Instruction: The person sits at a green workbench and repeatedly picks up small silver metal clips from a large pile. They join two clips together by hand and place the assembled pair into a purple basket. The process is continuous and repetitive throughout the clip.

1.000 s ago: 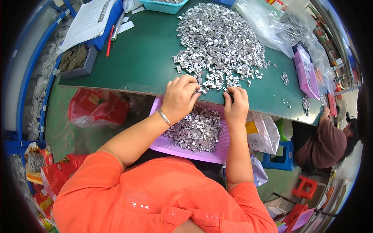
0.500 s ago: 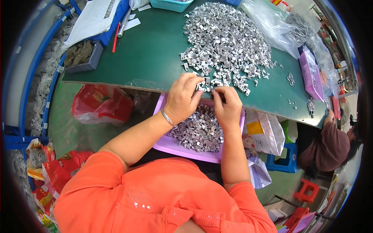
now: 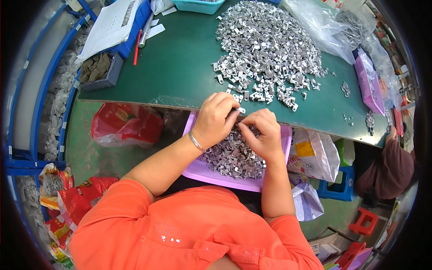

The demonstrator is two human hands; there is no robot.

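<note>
My left hand (image 3: 215, 120), with a silver bangle at its wrist, pinches a small metal clip (image 3: 242, 110) whose rounded end with a hole sticks out past the fingertips. Close beside it, my right hand (image 3: 263, 134) has thumb and forefinger pressed together; whatever lies between them is hidden. Both hands are over a pink plastic basket (image 3: 192, 167) on my lap, at the table's near edge. Small bent metal clips (image 3: 237, 158) fill the basket. Beyond my hands, a large heap of similar metal clips (image 3: 270, 49) spreads on the green table (image 3: 180, 67).
A grey bin with gloves (image 3: 100, 69), a red pen (image 3: 137, 47) and papers lie at left. Plastic bags (image 3: 315, 22) and a pink tray (image 3: 370, 85) occupy the right side. A blue stool (image 3: 338, 184) stands below; another person (image 3: 387, 166) sits at far right.
Both hands have drawn back from the heap's near edge to above the basket. A clip now shows at my left fingertips. The whole view has shifted slightly.
</note>
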